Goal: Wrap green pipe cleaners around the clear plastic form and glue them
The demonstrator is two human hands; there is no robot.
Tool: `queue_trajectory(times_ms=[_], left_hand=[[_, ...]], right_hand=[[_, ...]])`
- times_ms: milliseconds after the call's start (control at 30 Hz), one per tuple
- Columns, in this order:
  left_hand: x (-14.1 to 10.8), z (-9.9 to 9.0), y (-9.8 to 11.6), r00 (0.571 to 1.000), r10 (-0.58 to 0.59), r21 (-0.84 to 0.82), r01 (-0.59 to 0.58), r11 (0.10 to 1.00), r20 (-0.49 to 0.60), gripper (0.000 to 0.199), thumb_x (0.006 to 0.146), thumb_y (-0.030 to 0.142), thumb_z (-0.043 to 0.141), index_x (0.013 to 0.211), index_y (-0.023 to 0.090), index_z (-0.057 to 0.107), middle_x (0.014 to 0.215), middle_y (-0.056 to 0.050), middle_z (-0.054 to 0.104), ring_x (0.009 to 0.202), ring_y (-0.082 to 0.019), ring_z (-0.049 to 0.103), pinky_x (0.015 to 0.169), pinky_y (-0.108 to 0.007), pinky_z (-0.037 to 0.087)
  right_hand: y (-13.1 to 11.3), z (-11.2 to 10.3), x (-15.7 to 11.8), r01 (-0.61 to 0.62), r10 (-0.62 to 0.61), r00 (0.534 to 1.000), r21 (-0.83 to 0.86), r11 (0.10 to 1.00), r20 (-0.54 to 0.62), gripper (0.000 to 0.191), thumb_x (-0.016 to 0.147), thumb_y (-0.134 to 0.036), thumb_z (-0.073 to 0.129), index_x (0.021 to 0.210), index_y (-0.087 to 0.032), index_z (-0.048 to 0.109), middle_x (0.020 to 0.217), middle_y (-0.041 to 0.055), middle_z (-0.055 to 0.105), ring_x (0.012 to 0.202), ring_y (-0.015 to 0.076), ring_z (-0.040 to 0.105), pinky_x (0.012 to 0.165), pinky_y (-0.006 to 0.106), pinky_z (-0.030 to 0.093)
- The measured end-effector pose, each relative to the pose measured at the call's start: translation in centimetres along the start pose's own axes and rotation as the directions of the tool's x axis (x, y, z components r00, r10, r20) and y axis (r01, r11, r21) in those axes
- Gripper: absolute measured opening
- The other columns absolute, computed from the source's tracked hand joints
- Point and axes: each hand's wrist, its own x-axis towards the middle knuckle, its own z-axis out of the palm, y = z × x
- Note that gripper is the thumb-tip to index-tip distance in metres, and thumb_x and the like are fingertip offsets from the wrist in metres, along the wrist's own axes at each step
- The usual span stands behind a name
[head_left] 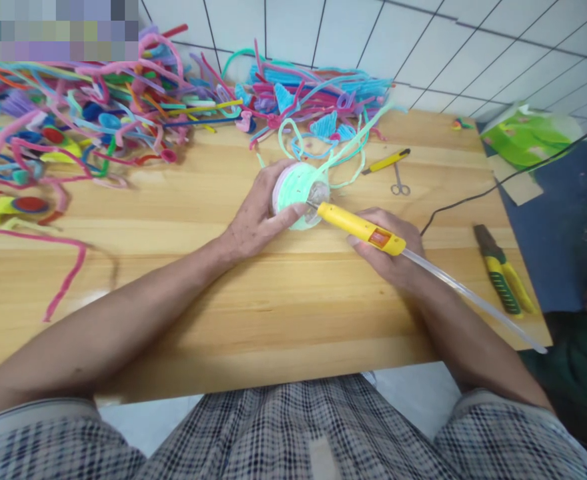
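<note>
While my left hand (254, 223) grasps the left side of a round container (293, 190) wrapped in mint-green pipe cleaners, my right hand (392, 265) is closed around a yellow glue gun (356, 225), its nozzle beside my left thumb. The container sits between my hands and looks light; its fuzzy wrap should be soft and grippy, its clear part slippery and perhaps brittle, so I'd hold it by the wrapped side. The gun seems stiff, best gripped well behind the nozzle, which may be hot.
</note>
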Motion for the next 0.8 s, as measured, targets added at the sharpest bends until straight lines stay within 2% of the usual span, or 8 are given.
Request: queue_trajectory(times_ms=[233,567,800], left_hand=[[-0.03,-0.10,0.07,1.000,-0.007,-0.001,0.007,1.000,0.015,0.078,0.111,0.075,0.068,0.173,0.035,0.043,0.176,-0.014,0.057,0.165,-0.041,0.057,0.143,-0.064,0.048],[0.03,-0.04,0.19,1.000,-0.012,-0.006,0.012,1.000,-0.001,0.079,0.110,0.074,0.068,0.173,0.032,0.046,0.172,-0.016,0.060,0.160,-0.041,0.061,0.140,-0.064,0.051],[0.12,-0.15,0.22,1.000,-0.015,0.004,0.015,1.000,0.012,0.078,0.110,0.075,0.068,0.173,0.034,0.046,0.173,-0.014,0.060,0.160,-0.040,0.060,0.141,-0.064,0.050]], right_hand=[[-0.06,0.23,0.01,0.005,-0.006,1.000,-0.013,1.000,-0.024,0.014,0.104,-0.031,0.076,0.118,-0.031,0.076,0.106,0.0015,0.084,0.094,0.0241,0.081,0.088,0.039,0.067],[-0.19,-0.24,0.06,-0.034,0.033,0.999,-0.052,0.998,-0.032,0.016,0.103,-0.032,0.076,0.119,-0.033,0.076,0.109,0.0036,0.087,0.097,0.0273,0.084,0.089,0.043,0.069],[-0.08,-0.04,0.08,-0.020,0.019,1.000,-0.030,0.999,-0.025,0.015,0.103,-0.033,0.077,0.118,-0.033,0.076,0.108,0.0022,0.086,0.095,0.0260,0.083,0.087,0.041,0.068]])
